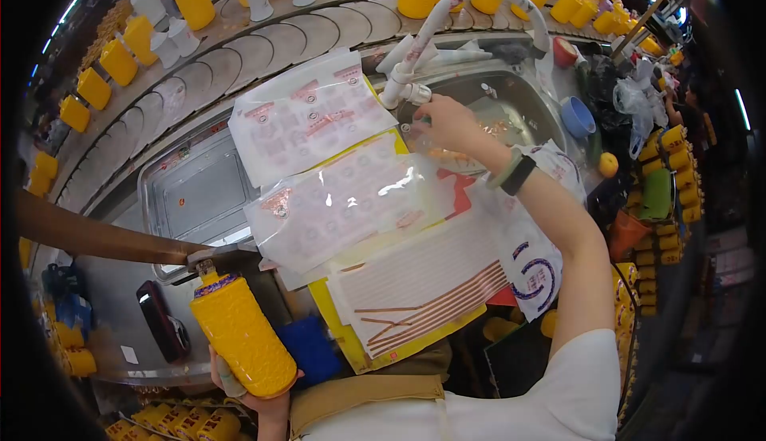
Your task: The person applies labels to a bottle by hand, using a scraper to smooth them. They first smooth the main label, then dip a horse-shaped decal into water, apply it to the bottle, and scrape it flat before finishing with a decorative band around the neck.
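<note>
My left hand is wrapped round the lower part of a yellow ceramic bottle with a textured surface and a blue-purple patterned neck. The bottle leans, its neck close to the end of a brown bar. My right hand is over the near-left edge of the metal sink, right beside the knob of the white faucet. Its fingers are curled together, and what they hold, if anything, is too small to make out. Printed decal sheets lie between my hands, with brown strips on a lower sheet.
A metal tray lies left of the sheets, and a dark phone is on the tabletop. Behind runs a conveyor carrying yellow and white bottles. A blue bowl stands right of the sink.
</note>
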The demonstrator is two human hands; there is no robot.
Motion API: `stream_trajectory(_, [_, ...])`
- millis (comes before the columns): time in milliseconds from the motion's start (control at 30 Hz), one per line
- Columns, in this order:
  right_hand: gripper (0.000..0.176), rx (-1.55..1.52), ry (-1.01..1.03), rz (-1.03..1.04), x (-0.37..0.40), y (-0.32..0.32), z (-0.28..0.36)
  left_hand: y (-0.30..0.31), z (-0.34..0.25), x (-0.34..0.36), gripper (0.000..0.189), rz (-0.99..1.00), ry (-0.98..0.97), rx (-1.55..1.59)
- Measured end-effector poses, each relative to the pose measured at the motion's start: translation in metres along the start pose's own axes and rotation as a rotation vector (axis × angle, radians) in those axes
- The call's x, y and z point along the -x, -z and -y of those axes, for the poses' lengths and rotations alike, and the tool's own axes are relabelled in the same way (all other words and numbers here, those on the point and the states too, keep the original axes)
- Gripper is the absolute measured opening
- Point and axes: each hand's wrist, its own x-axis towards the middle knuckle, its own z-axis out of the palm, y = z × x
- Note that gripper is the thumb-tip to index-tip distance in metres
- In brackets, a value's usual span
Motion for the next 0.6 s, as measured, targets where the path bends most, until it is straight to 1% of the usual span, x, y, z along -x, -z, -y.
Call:
stream_trajectory(67, [0.044,0.069,-0.157,0.209,-0.011,-0.017,0.002,0.0,0.001,0.002,0.132,0.003,0.033,0.041])
stream_trajectory(100, [0.042,-0.047,-0.106,0.102,-0.005,-0.024,0.003,-0.001,0.002,0.003,0.132,-0.003,0.027,0.052])
stream_trajectory(133, [0.042,-0.045,-0.109,0.095,-0.005,-0.03,-0.003,-0.002,0.003,0.002,0.132,-0.007,0.018,0.068])
stream_trajectory(200, [0.043,-0.105,-0.215,0.135,-0.003,-0.037,-0.01,-0.003,-0.001,-0.003,0.132,0.005,0.012,0.07])
stream_trajectory(233, [0.043,-0.103,-0.219,0.132,-0.001,-0.034,-0.012,-0.001,-0.003,-0.005,0.132,0.02,0.011,0.063])
stream_trajectory(300, [0.038,-0.057,-0.233,0.05,0.01,-0.02,-0.02,0.002,-0.004,-0.005,0.133,0.035,0.009,0.054])
stream_trajectory(333, [0.038,-0.052,-0.24,0.045,0.016,-0.01,-0.028,0.002,-0.003,-0.005,0.133,0.049,0.01,0.043])
stream_trajectory(400, [0.031,-0.027,-0.255,0.008,0.028,0.01,-0.05,0.001,-0.001,-0.004,0.133,0.048,0.003,0.03])
stream_trajectory(467, [0.031,0.016,-0.346,-0.075,0.038,0.027,-0.08,0.001,0.001,-0.003,0.133,0.042,0.007,0.01])
stream_trajectory(500, [0.031,0.021,-0.343,-0.075,0.04,0.036,-0.092,0.0,0.001,-0.003,0.134,0.038,0.001,0.02])
stream_trajectory(567, [0.034,0.065,-0.59,-0.185,0.041,0.053,-0.114,-0.001,0.002,-0.002,0.134,0.03,0.0,0.033])
stream_trajectory(600, [0.034,0.07,-0.587,-0.186,0.038,0.055,-0.127,-0.001,0.003,-0.001,0.134,0.027,0.012,0.03])
